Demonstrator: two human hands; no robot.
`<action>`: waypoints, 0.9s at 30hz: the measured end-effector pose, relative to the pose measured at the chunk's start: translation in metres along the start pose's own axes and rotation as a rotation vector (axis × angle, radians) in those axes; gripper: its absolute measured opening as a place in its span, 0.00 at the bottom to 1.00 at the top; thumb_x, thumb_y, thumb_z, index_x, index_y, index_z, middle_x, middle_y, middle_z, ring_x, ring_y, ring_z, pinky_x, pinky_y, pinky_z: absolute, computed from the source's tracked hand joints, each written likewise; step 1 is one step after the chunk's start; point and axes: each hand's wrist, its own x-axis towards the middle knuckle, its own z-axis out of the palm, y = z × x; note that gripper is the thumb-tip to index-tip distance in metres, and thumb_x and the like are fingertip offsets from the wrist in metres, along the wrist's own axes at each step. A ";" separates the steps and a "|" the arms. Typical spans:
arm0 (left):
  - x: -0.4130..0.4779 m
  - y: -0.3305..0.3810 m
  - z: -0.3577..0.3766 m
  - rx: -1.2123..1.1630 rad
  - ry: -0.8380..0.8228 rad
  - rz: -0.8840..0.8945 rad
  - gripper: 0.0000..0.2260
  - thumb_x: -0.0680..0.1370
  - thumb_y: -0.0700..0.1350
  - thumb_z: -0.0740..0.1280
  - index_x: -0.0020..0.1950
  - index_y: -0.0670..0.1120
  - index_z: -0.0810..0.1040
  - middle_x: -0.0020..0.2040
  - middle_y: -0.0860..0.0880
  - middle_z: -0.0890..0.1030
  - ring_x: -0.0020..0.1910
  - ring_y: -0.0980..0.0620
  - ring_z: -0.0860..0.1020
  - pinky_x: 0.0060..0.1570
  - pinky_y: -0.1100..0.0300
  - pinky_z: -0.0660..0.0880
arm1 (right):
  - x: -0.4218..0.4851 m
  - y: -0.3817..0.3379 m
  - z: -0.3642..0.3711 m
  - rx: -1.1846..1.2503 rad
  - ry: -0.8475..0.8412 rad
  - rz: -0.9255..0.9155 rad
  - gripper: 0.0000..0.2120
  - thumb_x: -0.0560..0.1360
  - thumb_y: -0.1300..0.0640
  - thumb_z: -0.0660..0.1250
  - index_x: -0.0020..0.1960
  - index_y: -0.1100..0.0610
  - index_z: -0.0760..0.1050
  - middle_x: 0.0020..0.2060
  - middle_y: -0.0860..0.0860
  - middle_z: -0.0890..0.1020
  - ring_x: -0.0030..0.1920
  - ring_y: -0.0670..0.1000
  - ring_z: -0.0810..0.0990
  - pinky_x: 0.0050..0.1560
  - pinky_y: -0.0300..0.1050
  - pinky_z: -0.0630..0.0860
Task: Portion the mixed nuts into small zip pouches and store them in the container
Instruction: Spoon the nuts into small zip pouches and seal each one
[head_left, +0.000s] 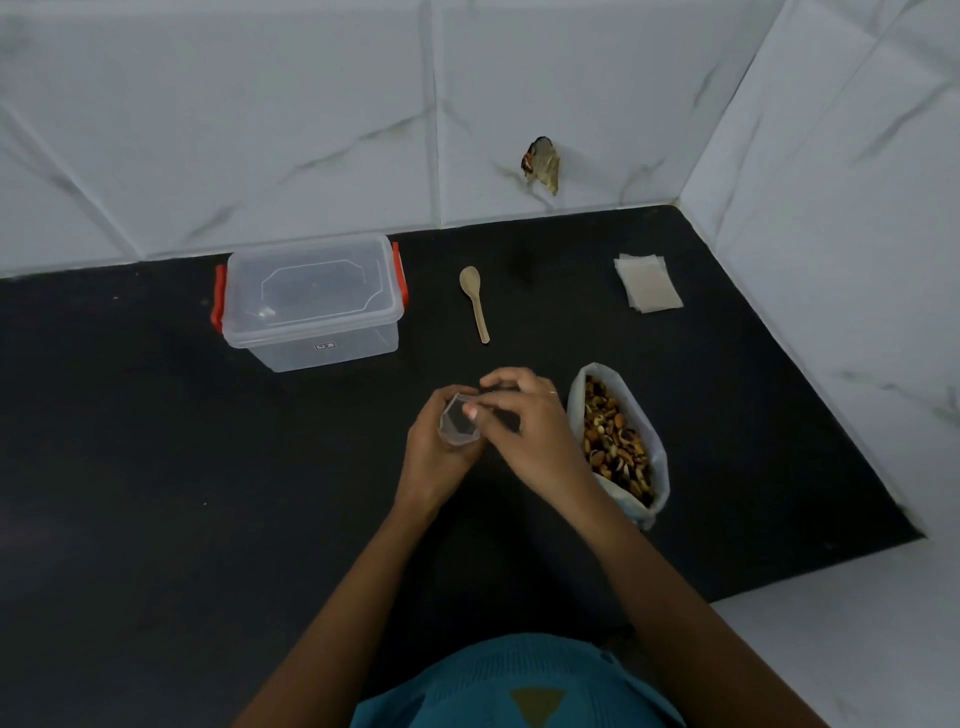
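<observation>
Head view: left hand (435, 447) cups one pouch (457, 423), right hand (527, 423) pinches its mouth, apparently prying it open for filling. Nuts (615, 441) sit in an open bag (655, 457) just beside the right hand, within easy reach; spoon (475, 301), spare pouches (649, 283) and lidded container (311, 301) lie beyond.

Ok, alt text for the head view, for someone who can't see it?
The left hand and right hand hold a clear pouch over a black counter. Bag of nuts at right; lidded container, spoon, spare pouches beyond.
</observation>
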 end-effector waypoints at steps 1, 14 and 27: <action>0.001 -0.003 -0.001 0.013 0.012 -0.012 0.18 0.71 0.38 0.72 0.55 0.54 0.72 0.53 0.55 0.77 0.52 0.63 0.76 0.51 0.69 0.74 | 0.009 0.003 0.000 0.056 0.046 0.025 0.10 0.75 0.56 0.65 0.54 0.58 0.80 0.54 0.47 0.74 0.58 0.43 0.68 0.53 0.27 0.65; 0.036 -0.004 -0.013 0.057 0.127 -0.025 0.18 0.69 0.38 0.73 0.54 0.52 0.72 0.51 0.59 0.75 0.52 0.70 0.73 0.51 0.76 0.70 | 0.163 0.068 0.031 0.095 0.209 0.398 0.07 0.74 0.58 0.67 0.50 0.60 0.76 0.45 0.55 0.81 0.44 0.50 0.80 0.44 0.44 0.76; 0.053 -0.009 -0.019 0.082 0.171 -0.053 0.20 0.70 0.40 0.73 0.52 0.59 0.70 0.52 0.59 0.75 0.54 0.65 0.74 0.52 0.75 0.70 | 0.192 0.076 0.041 0.075 0.178 0.516 0.08 0.75 0.59 0.67 0.53 0.60 0.76 0.49 0.55 0.80 0.48 0.53 0.80 0.49 0.48 0.77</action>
